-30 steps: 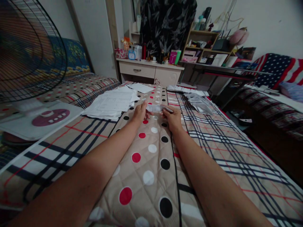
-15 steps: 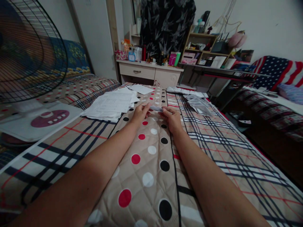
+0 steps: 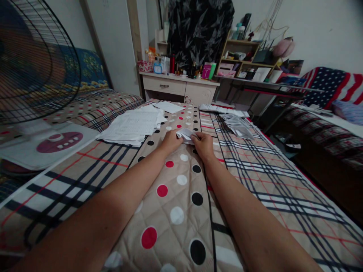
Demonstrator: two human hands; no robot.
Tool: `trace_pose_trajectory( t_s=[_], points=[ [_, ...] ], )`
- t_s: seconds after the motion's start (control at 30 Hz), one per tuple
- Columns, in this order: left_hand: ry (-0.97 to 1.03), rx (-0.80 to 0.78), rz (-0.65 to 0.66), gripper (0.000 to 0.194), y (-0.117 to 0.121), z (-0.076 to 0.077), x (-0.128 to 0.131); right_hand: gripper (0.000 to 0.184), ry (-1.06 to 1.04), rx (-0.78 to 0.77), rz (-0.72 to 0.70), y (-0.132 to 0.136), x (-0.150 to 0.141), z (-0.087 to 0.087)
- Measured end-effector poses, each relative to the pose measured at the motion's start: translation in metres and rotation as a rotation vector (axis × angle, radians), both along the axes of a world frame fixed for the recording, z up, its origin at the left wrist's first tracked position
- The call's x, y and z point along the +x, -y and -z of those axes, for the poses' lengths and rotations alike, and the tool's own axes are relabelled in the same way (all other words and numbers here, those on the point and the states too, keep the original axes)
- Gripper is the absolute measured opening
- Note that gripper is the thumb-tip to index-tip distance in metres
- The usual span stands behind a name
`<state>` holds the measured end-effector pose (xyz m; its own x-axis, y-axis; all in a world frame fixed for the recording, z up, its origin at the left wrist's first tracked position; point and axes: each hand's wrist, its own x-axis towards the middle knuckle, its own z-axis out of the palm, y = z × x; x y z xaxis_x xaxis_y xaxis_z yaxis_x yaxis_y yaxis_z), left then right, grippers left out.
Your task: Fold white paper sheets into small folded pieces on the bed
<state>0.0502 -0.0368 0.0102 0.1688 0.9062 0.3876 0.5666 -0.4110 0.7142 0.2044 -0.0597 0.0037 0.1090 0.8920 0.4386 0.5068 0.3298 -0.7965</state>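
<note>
Both my arms stretch forward over a quilted bedspread with red, white and black dots. My left hand and my right hand are close together, fingers pinched on one small folded white paper held between them just above the bedspread. The paper looks bent in the middle. A spread stack of printed white sheets lies just to the left of my left hand.
A row of small silvery-white packets lies to the right on the plaid part of the cover. A standing fan and its white base are at the left. A cluttered dresser and shelves stand behind.
My hands have come closer together and a little nearer to me. The paper, held out flat between them before, is now folded or bunched between the fingers.
</note>
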Motion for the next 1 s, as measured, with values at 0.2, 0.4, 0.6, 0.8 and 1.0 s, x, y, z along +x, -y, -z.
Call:
trace_pose_trajectory(
  t_s=[0.2,0.4,0.6,0.8,1.0],
  points=[
    [-0.002,0.041,-0.136,0.033,-0.004,0.004,-0.002,0.023,0.18,-0.001,-0.005,-0.001,-0.002,0.003],
    [-0.007,0.06,-0.215,0.032,-0.006,0.007,-0.01,0.03,0.322,-0.082,0.177,0.005,0.001,-0.006],
    [-0.147,0.041,-0.173,0.036,0.003,0.003,-0.009,0.025,0.426,-0.181,0.331,0.012,0.003,-0.014],
    [-0.151,0.035,-0.114,0.042,0.009,0.001,-0.005,0.021,0.454,-0.154,0.348,0.013,0.0,-0.015],
    [-0.103,0.042,-0.071,0.028,0.01,0.003,-0.003,0.026,0.555,-0.175,0.36,0.015,-0.005,-0.018]
  ],
)
